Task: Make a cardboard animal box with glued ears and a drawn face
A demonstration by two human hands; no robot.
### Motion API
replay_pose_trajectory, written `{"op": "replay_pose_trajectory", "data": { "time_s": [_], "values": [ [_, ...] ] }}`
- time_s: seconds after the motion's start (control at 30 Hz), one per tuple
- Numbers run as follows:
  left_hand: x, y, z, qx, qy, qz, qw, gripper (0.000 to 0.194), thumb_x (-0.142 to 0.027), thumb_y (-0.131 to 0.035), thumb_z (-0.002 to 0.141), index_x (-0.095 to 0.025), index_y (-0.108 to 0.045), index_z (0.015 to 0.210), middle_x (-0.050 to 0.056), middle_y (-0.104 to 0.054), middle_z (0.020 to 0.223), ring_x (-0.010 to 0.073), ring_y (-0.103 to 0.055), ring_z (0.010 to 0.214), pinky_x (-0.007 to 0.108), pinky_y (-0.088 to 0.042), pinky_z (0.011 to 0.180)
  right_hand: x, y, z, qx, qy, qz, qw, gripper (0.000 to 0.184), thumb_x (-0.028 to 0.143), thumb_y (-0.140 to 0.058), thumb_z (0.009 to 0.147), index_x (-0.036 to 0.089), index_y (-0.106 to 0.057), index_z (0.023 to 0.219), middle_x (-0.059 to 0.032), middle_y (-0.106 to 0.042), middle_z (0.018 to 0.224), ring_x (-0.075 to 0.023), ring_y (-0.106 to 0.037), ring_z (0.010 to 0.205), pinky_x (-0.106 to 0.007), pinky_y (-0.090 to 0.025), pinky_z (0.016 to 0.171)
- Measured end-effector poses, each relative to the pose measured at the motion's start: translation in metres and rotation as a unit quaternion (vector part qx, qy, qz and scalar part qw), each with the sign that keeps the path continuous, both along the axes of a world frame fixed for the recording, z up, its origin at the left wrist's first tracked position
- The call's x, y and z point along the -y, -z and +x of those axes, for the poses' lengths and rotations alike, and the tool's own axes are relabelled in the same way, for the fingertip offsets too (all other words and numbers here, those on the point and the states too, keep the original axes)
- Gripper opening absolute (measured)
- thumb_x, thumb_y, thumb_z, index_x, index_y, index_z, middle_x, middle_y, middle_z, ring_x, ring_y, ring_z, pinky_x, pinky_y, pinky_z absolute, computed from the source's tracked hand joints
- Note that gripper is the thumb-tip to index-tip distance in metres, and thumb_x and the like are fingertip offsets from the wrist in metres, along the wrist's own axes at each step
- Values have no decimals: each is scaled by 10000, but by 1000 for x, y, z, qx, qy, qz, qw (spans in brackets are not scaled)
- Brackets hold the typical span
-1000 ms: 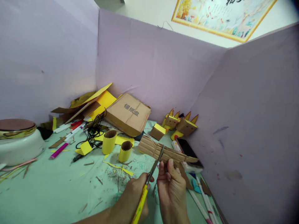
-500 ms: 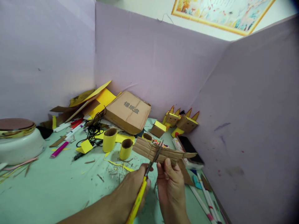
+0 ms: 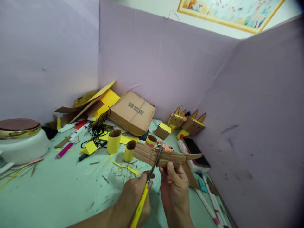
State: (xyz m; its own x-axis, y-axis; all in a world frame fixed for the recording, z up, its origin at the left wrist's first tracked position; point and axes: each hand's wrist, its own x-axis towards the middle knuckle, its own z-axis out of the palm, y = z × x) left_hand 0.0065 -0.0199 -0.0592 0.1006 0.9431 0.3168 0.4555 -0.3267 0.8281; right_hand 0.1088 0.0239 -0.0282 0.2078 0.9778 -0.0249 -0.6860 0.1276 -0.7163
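My left hand (image 3: 136,193) is closed around a pair of scissors (image 3: 142,201) with a long yellow handle. Their dark metal blades reach up across a strip of corrugated cardboard (image 3: 177,157), near its wider left part; whether they are parted is hard to make out. Thumb and fingers of my right hand (image 3: 174,186) pinch the strip from below, just right of the blades. The strip is creased, with a narrow end pointing right. Behind it stand small yellow-wrapped cardboard tubes (image 3: 114,144), and a third tube (image 3: 151,141) is partly hidden by the strip.
A brown cardboard box (image 3: 133,112) leans at the back beside yellow sheets (image 3: 106,101). Cardboard figures with horns (image 3: 192,125) and a phone (image 3: 196,152) are at right. Markers (image 3: 65,149), black cord (image 3: 98,131) and a white pot (image 3: 23,147) lie left. Scraps litter the green tabletop.
The view has shifted slightly, moving the scene to the right. The scissor blades sit a little further left across the cardboard strip. Both hands keep their hold.
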Motion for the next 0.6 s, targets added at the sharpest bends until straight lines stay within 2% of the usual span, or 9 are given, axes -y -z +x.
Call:
{"op": "replay_pose_trajectory", "data": {
  "time_s": [0.1,0.27,0.4,0.47,0.6],
  "values": [
    [3,0,2,35,6,-25,999,215,-180,-326,896,-178,-521,986,23,-610,696,162,-603,620,251,-441,602,0,-1,1,14,6,2,1000,329,264,-876,471,186,-703,740,20,-705,677,-86,-610,540,-150,-500,475],
    [5,-5,3,79,-22,-8,997,167,-258,-363,902,-202,-520,899,-31,-504,583,126,-505,484,230,-396,496,-5,-4,7,48,-10,1,999,299,256,-863,491,174,-710,734,3,-704,681,-96,-613,564,-161,-496,496],
    [4,-17,-6,147,-67,-14,987,163,-352,-427,879,-209,-504,881,-61,-456,537,102,-434,430,218,-357,440,-9,-10,17,128,-98,1,987,264,265,-851,467,131,-705,641,-10,-669,567,-91,-558,461,-169,-453,428],
    [2,-24,-12,180,-62,-22,982,195,-381,-487,846,-211,-476,940,-63,-496,563,101,-452,444,218,-385,452,-10,-12,20,165,-149,12,975,237,269,-835,484,117,-692,597,-10,-642,522,-87,-532,432,-173,-437,411],
    [-2,-33,-21,212,-38,-65,974,409,-352,-637,739,-221,-391,1038,-45,-598,686,121,-556,514,235,-464,502,-8,-8,20,208,-210,27,955,195,260,-804,522,120,-670,550,1,-610,468,-86,-513,402,-177,-417,396]
  ]
}}
